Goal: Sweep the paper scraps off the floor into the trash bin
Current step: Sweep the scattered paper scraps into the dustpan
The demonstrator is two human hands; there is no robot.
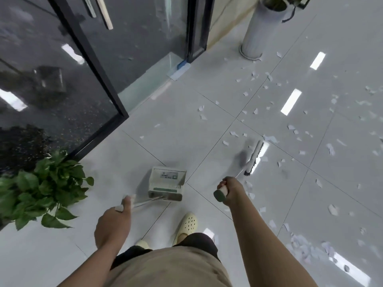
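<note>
1. The right hand (228, 189) grips the broom (253, 158) handle; its head rests among paper scraps (310, 141).
2. The left hand (122, 212) grips the dustpan (166, 183) handle; the pan stands on the floor (186, 131).
3. Scraps lie scattered everywhere; no trash bin is visible, so sweeping has barely begun.

A leafy plant (44, 189) sits by the glass door (87, 65); a tall white planter (260, 32), perhaps ribbed, stands beyond.

White paper scraps (269, 138), grey floor (186, 125)

dustpan (166, 183) left — broom (253, 158) right
</note>
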